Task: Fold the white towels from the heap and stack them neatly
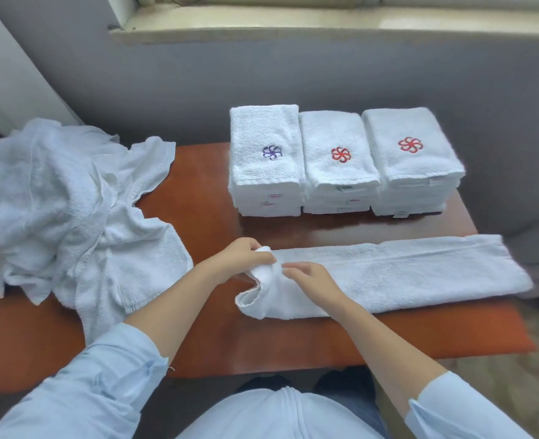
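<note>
1. Long white terry towel (420, 270), folded lengthwise into a strip, lies across the front of the reddish-brown wooden worktop (204, 191), running from the hands out to the right edge
2. Left hand (249, 255): fingers curled round the strip's bunched left end, which is raised a little off the worktop
3. Right hand (312, 277): fingers nearly straight, lying on top of the towel just beside the left hand; thumb hidden, no clear pinch
4. Heap of crumpled white towels (65, 210) sits at the left, spilling over the worktop's edge; three stacks of folded white towels with stitched flower logos (337, 156) stand side by side at the back, just behind the strip
5. Step in hand, likely: the crosswise fold, left end carried over to the right
6. To do it well: square up the bunched end first so both corners show, then keep the right hand flat where the crease should fall
7. Lift the end over rather than dragging it; limp terry probably grabs on itself and shifts the layers
8. Match the long edges, then smooth the crease with a palm
9. Aim for the same footprint as the stacks, logo up; no logo shows on this strip, so which face is up is unclear
</note>
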Tool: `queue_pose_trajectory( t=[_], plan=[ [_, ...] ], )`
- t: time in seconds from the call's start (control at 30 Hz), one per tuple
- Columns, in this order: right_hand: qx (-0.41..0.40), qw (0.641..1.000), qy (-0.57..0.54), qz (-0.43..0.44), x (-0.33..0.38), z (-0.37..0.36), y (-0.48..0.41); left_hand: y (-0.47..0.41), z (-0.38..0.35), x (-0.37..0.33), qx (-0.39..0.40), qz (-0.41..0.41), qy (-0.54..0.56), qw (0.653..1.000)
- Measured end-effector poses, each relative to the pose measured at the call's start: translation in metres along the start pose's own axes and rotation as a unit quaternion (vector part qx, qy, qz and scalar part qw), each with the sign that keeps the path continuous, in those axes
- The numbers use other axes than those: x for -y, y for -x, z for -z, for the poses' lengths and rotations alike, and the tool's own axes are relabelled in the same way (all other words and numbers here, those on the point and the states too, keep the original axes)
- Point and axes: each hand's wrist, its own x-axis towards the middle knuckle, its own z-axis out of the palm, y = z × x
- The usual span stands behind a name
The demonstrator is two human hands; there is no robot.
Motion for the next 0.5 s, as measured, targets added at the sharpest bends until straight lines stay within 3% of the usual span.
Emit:
queue_pose_trajectory(
  t=[0.1, 0.17, 0.23, 0.37, 0.5],
  plan=[
    [0.101, 0.983, -0.15, -0.028, 0.013, 0.022, 0.021, 0.002, -0.029, -0.029, 0.017, 0.023, 0.091, 0.995],
    [0.162, 0.972, -0.172, -0.009, 0.01, 0.041, 0.029, 0.001, -0.049, -0.047, 0.01, 0.027, 0.132, 0.991],
    [0.174, 0.972, -0.155, 0.014, 0.003, 0.058, 0.034, -0.002, -0.067, -0.061, 0.005, 0.018, 0.153, 0.988],
    [0.059, 0.992, -0.115, 0.001, -0.01, 0.093, 0.04, -0.006, -0.099, -0.078, 0.011, -0.015, 0.185, 0.983],
    [-0.086, 0.983, -0.154, -0.041, -0.031, 0.129, 0.038, -0.012, -0.127, -0.087, -0.064, -0.074, 0.134, 0.986]
  ],
)
